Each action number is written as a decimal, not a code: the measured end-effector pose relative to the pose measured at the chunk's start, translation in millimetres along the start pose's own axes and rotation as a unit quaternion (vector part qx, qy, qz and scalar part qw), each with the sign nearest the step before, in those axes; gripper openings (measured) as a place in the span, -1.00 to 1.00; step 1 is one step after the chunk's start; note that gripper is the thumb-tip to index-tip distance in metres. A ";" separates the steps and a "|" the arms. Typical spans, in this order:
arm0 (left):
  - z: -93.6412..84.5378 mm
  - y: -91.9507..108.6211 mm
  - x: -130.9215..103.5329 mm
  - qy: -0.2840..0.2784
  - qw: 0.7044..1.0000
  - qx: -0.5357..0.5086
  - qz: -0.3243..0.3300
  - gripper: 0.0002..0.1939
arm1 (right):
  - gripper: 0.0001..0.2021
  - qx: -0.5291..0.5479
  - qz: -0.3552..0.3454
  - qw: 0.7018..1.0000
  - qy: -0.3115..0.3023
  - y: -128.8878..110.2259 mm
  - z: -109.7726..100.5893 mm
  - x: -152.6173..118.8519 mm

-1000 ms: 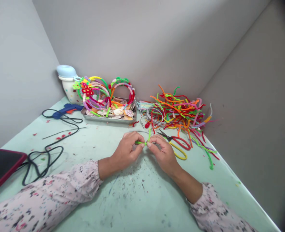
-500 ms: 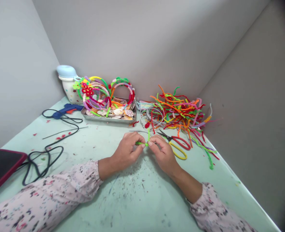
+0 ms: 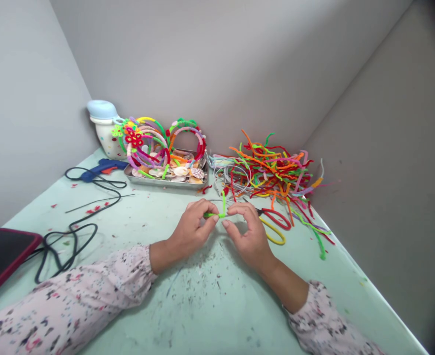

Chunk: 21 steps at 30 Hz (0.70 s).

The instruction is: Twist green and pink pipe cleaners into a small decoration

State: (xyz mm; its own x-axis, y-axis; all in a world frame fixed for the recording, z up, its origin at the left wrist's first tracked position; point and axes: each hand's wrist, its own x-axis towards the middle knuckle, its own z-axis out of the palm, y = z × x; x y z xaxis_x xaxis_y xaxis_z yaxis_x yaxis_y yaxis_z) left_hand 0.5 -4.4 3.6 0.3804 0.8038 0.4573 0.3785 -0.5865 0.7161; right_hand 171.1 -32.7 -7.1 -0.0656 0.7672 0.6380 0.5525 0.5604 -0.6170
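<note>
Lime-green pipe cleaner (image 3: 223,203) is right at the grip, pinched between the thumb and curled index finger of the left hand (image 3: 189,227), with one end poking up away from the table (image 3: 210,315). That forearm slants in from the lower left, back of the hand up, fingers tucked inward. The right hand (image 3: 252,236) mirrors it from the lower right, but its thumb and index are parted, thumb on the near side, index reaching over toward the green stem. Can't tell if that fingertip actually touches it. Both wrists look pretty straight, floral sleeves (image 3: 102,283) bunched below them. A thin grey arc (image 3: 214,200) shows just past the grip, no idea if it's being held. Scissors (image 3: 262,212) lie just right of the right hand, the messy pipe cleaner heap (image 3: 276,170) is beyond and right of the grip, and the shell tray (image 3: 161,183) is beyond and left.
</note>
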 end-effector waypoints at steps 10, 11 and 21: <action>1.1 -1.3 -1.5 0.000 1.000 -0.011 0.003 -0.94 | -0.90 -0.058 -0.062 0.996 0.014 2.8 1.9 1.9; 1.0 -1.2 -1.4 -0.001 1.000 -0.011 0.003 -0.94 | -0.90 -0.061 -0.066 0.996 0.017 3.1 1.8 1.9; 1.0 -0.6 -1.4 -0.003 1.000 -0.018 0.004 -0.93 | -0.90 -0.079 -0.083 0.993 0.026 5.6 -0.4 2.0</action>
State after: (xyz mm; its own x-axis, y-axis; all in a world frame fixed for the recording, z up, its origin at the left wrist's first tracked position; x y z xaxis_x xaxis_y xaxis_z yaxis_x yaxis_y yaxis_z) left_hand 0.5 -5.3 2.0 0.3879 0.7982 0.4609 0.3449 -0.5894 0.7305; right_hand 174.4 -28.2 -9.1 -0.1256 0.6481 0.7511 0.6613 0.6190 -0.4236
